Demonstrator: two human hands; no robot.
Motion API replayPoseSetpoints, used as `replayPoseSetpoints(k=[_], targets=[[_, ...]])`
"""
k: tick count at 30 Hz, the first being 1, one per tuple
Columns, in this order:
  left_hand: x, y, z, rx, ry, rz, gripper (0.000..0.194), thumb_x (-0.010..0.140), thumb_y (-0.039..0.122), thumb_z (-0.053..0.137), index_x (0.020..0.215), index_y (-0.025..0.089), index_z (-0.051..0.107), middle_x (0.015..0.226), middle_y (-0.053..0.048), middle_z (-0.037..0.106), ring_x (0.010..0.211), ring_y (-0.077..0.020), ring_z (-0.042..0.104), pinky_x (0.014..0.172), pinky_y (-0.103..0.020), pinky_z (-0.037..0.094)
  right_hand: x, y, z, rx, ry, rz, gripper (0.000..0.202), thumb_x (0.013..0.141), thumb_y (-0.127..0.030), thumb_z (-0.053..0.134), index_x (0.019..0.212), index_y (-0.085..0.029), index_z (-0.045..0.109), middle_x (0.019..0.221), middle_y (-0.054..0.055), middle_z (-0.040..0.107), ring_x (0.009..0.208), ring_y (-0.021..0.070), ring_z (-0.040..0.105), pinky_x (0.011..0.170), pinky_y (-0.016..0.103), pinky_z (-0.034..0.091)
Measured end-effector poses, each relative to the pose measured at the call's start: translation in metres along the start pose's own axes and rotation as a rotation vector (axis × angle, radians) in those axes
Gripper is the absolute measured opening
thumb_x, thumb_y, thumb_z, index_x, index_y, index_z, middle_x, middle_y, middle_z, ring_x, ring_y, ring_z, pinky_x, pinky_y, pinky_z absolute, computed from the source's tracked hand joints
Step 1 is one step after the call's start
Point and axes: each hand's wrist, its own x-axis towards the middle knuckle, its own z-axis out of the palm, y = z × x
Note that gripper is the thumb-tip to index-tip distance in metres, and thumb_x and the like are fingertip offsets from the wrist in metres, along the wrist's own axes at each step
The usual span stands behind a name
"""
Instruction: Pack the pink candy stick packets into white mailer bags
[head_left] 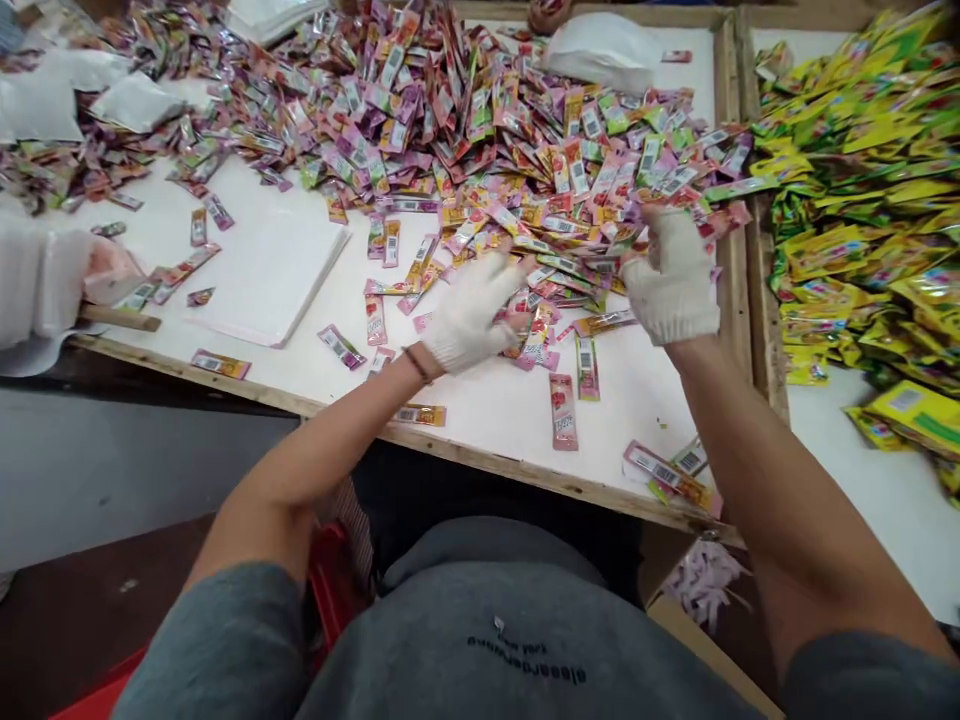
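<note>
A large heap of small stick-shaped candy packets (450, 130), pink, purple, green and orange, covers the back of the white tabletop (480, 420). My left hand (476, 312), in a white fingerless glove, lies at the front of the heap, with its fingers stretched over the packets and the thumb apart. At the heap's right end is my right hand (670, 278), gloved the same way. Its fingers reach towards the packets with a gap beside the thumb, and nothing shows held in it. A single pink packet (564, 412) lies nearer the table edge.
A wooden divider (739, 260) separates the heap from yellow-green packets (862, 230) on the right. White sheets (274, 260) lie left of my left hand, and white plastic bags (139, 102) farther back. Another person's hand (549, 14) shows at the far edge. A wooden rim (525, 470) runs along the front.
</note>
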Motion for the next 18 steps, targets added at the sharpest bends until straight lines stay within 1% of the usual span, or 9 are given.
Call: replayPoseSetpoints(k=[2,4,6,8,9,11,14,16,18], targets=[[-0.03,-0.019,-0.023,0.084,0.013,-0.114,0.074,0.094,0.059,0.057,0.158,0.025,0.042,0.155,-0.015,0.048,0.155,-0.0382,0.029,0.124,-0.057,0.03,-0.044,-0.016,-0.012,-0.037,-0.081,-0.045,0.064,0.097,-0.034,0.05,0.158,-0.018,0.039,0.15,0.019,0.054,0.141,0.0339,0.05,0.116,0.057,0.041],[-0.064,-0.046,-0.037,0.198,0.024,-0.357,0.078,0.094,0.062,0.058,0.159,0.022,0.04,0.161,-0.019,0.04,0.156,-0.0417,0.025,0.123,-0.066,0.027,-0.099,-0.037,-0.01,-0.069,-0.193,-0.112,0.073,0.096,-0.044,0.055,0.161,-0.018,0.035,0.156,0.021,0.048,0.147,0.038,0.044,0.116,0.06,0.041],[-0.094,-0.072,-0.041,0.284,-0.037,-0.633,0.078,0.097,0.059,0.052,0.16,0.016,0.036,0.166,-0.025,0.032,0.156,-0.0466,0.022,0.117,-0.076,0.026,-0.145,-0.053,0.001,-0.157,-0.299,-0.138,0.081,0.092,-0.053,0.06,0.16,-0.014,0.037,0.162,0.026,0.039,0.149,0.0453,0.038,0.113,0.064,0.04],[-0.113,-0.085,-0.033,0.329,-0.109,-0.773,0.079,0.099,0.059,0.049,0.16,0.01,0.035,0.167,-0.029,0.029,0.154,-0.0501,0.023,0.113,-0.079,0.027,-0.17,-0.058,0.016,-0.261,-0.423,-0.175,0.082,0.092,-0.058,0.06,0.158,-0.013,0.042,0.163,0.028,0.037,0.15,0.0505,0.034,0.112,0.068,0.035],[-0.118,-0.086,-0.026,0.347,-0.131,-0.776,0.079,0.098,0.059,0.049,0.158,0.008,0.037,0.166,-0.03,0.03,0.153,-0.0509,0.024,0.113,-0.079,0.027,-0.174,-0.057,0.022,-0.3,-0.474,-0.197,0.08,0.093,-0.059,0.059,0.158,-0.014,0.044,0.163,0.027,0.038,0.15,0.0514,0.033,0.113,0.069,0.033],[-0.116,-0.076,-0.006,0.373,-0.147,-0.693,0.081,0.095,0.059,0.054,0.155,0.007,0.042,0.165,-0.03,0.033,0.152,-0.0516,0.025,0.116,-0.075,0.025,-0.166,-0.048,0.032,-0.333,-0.54,-0.245,0.074,0.096,-0.058,0.055,0.157,-0.016,0.047,0.162,0.026,0.041,0.15,0.0505,0.033,0.114,0.069,0.028],[-0.094,-0.047,0.022,0.285,-0.197,-0.47,0.083,0.089,0.058,0.06,0.155,0.011,0.044,0.165,-0.026,0.036,0.155,-0.0486,0.024,0.123,-0.069,0.021,-0.134,-0.027,0.034,-0.321,-0.582,-0.282,0.068,0.098,-0.054,0.052,0.155,-0.017,0.05,0.161,0.025,0.044,0.149,0.048,0.034,0.115,0.067,0.027],[-0.076,-0.031,0.029,0.153,-0.225,-0.282,0.079,0.091,0.054,0.058,0.157,0.014,0.042,0.162,-0.022,0.042,0.156,-0.043,0.027,0.124,-0.063,0.025,-0.114,-0.014,0.027,-0.296,-0.594,-0.287,0.063,0.097,-0.05,0.054,0.149,-0.015,0.055,0.159,0.024,0.046,0.146,0.046,0.04,0.114,0.065,0.031],[-0.065,-0.023,0.023,0.046,-0.162,-0.171,0.067,0.093,0.047,0.054,0.151,0.015,0.049,0.153,-0.019,0.053,0.15,-0.0365,0.04,0.12,-0.054,0.037,-0.105,-0.004,0.014,-0.227,-0.561,-0.274,0.057,0.095,-0.047,0.058,0.142,-0.014,0.061,0.153,0.023,0.051,0.137,0.0409,0.049,0.11,0.058,0.04]])
